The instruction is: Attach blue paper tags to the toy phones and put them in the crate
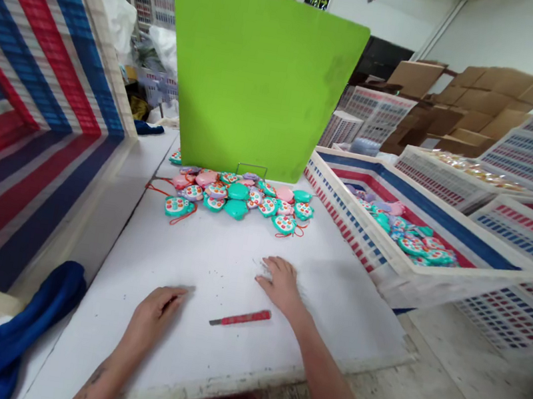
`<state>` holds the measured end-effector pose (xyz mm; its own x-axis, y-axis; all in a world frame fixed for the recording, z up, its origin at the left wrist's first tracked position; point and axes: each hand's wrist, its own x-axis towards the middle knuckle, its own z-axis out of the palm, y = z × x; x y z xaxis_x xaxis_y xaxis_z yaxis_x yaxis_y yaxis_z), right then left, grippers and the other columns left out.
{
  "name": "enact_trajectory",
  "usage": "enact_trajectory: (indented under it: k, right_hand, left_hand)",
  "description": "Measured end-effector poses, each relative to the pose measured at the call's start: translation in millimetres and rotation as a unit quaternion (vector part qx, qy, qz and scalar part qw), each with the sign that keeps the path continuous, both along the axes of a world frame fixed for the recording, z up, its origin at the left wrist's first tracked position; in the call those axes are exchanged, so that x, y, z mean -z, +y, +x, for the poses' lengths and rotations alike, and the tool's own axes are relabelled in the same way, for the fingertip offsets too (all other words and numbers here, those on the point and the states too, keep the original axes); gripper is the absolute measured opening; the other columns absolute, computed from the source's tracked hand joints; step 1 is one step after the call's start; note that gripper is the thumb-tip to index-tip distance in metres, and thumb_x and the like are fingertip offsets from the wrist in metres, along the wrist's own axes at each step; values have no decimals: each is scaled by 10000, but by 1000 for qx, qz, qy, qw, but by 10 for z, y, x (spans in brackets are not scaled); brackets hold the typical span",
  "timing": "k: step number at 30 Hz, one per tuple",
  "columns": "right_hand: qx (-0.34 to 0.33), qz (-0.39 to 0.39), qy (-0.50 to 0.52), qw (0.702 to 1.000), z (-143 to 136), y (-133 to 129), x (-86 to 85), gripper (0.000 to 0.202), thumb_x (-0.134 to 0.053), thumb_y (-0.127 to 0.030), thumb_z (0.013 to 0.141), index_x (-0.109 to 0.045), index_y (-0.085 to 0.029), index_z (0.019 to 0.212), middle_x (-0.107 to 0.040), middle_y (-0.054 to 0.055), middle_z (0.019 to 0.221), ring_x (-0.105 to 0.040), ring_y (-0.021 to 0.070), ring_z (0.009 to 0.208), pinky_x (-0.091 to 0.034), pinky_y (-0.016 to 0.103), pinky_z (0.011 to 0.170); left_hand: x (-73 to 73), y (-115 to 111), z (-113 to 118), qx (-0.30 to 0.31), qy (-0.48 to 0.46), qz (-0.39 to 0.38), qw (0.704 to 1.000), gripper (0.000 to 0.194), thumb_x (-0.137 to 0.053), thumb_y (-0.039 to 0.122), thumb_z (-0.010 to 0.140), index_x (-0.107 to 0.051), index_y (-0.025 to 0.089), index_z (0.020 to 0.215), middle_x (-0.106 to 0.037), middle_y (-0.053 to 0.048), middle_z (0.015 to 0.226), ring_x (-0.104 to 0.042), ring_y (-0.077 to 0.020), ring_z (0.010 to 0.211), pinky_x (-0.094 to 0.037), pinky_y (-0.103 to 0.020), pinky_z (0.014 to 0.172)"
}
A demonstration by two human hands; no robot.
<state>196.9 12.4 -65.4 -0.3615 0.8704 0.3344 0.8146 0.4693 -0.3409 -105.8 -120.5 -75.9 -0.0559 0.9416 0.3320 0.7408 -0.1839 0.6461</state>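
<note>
My left hand [159, 309] rests on the white table [198, 249], its fingers curled together; whether something small is between them cannot be made out. My right hand [282, 285] lies on the tabletop with its fingers spread and nothing in it. Between and slightly below the hands is a red cutter [246, 318], its grey blade end pointing left, touched by neither hand. Farther back, several small teal, pink and purple toys [235, 209] with dotted faces lie in a cluster, some with red cords.
Behind the toys a green board [264, 84] stands upright. On the right is a white basket [387, 269] holding more toys. A striped-lined crate [132, 104] and a blue cloth [23, 329] are at the left. Cartons [489, 100] are stacked behind.
</note>
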Motion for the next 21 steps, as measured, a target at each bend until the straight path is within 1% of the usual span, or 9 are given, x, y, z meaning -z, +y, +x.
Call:
enact_trajectory:
  k: [3,6,12,14,16,18,19,20,21]
  right_hand:
    - [-7,-11,-14,1000,67,-78,32,184,-566,-199,826,-634,-180,996,-606,111,1081,-522,252,1022,-386,401,905]
    - [4,9,-9,1000,78,-110,72,171,-511,-170,854,-624,-165,983,-603,111,1049,-520,240,993,-401,385,884]
    - [5,50,5,999,38,-131,168,222,-502,-222,866,-587,-173,1066,-605,102,1054,-523,243,992,-419,405,871]
    - [2,75,17,997,59,-115,210,258,-517,-268,865,-570,-176,1100,-600,103,1076,-523,251,1014,-420,419,874]
    - [6,109,40,993,87,-97,222,276,-523,-293,865,-562,-180,1113,-588,108,1105,-508,264,1061,-405,444,896]
    - [9,142,78,987,83,-111,156,262,-520,-289,869,-562,-182,1105,-581,112,1118,-489,272,1099,-385,464,919]
    - [0,151,99,984,51,-142,79,247,-514,-275,873,-563,-182,1098,-583,111,1114,-488,268,1102,-379,465,926]
    - [-20,152,119,981,-8,-194,-29,232,-508,-255,878,-565,-184,1091,-587,108,1107,-490,260,1099,-377,459,931]
    - [-56,144,135,979,-98,-269,-165,220,-502,-232,881,-567,-187,1086,-594,101,1100,-496,246,1091,-376,447,937]
  left_hand:
    - [-5,-3,5,6,11,6,1000,275,-448,355,886,-670,220,976,-701,-66,953,-646,-206,883,-531,-330,776]
    - [-11,-16,18,11,16,8,1000,265,-442,347,894,-663,221,970,-698,-62,934,-640,-204,881,-527,-328,775]
    - [-27,-29,57,15,43,-3,999,241,-431,350,910,-641,237,937,-677,-44,890,-619,-183,843,-507,-295,749]
    - [-34,-21,48,13,62,-12,998,257,-422,370,912,-632,230,863,-663,-35,813,-613,-176,774,-500,-282,696]
    - [-57,-13,47,2,85,-24,996,329,-399,390,917,-592,211,721,-621,-24,690,-589,-167,670,-480,-273,623]
    - [-110,-7,97,-13,111,-25,993,406,-356,392,929,-532,200,617,-571,-16,596,-556,-162,594,-457,-275,582]
    - [-149,-7,155,-10,128,-26,991,426,-334,382,936,-519,197,600,-563,-17,580,-548,-162,581,-451,-279,578]
    - [-194,-9,238,15,146,-28,989,429,-325,369,940,-522,196,601,-569,-19,582,-547,-163,582,-450,-285,585]
    - [-243,-15,344,67,165,-34,983,415,-343,369,935,-537,197,611,-583,-19,594,-554,-165,592,-454,-289,597]
